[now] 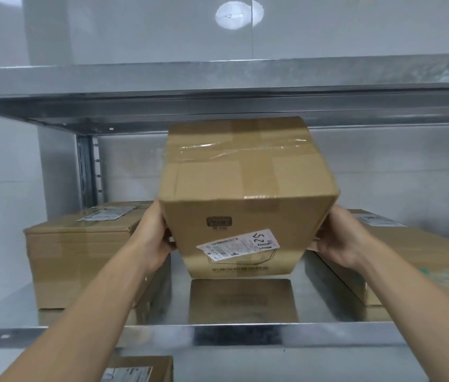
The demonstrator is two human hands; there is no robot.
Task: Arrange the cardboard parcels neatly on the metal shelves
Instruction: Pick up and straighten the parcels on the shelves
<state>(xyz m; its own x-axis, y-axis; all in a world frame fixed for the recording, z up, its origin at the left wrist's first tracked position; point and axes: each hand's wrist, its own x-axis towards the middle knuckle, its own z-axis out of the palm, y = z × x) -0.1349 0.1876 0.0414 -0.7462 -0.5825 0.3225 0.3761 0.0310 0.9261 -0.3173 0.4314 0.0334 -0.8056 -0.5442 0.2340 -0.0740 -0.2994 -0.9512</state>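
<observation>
Left hand (153, 234) and right hand (337, 238) grip a taped brown box (245, 194) between them, its white label (238, 244) handwritten, above the shelf (217, 330).

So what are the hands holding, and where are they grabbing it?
One cardboard box, held by its two sides: the left hand grips its left side, the right hand its right side.

A pale, glossy wall (383, 172) runs behind the galvanised metal shelves (245, 333), with a thin vertical seam high up (just right of a bright oval patch of reflected light (238, 15)). A slotted upright post (91, 166) stands at the back left, shadowed under the upper shelf (217, 78)
</observation>
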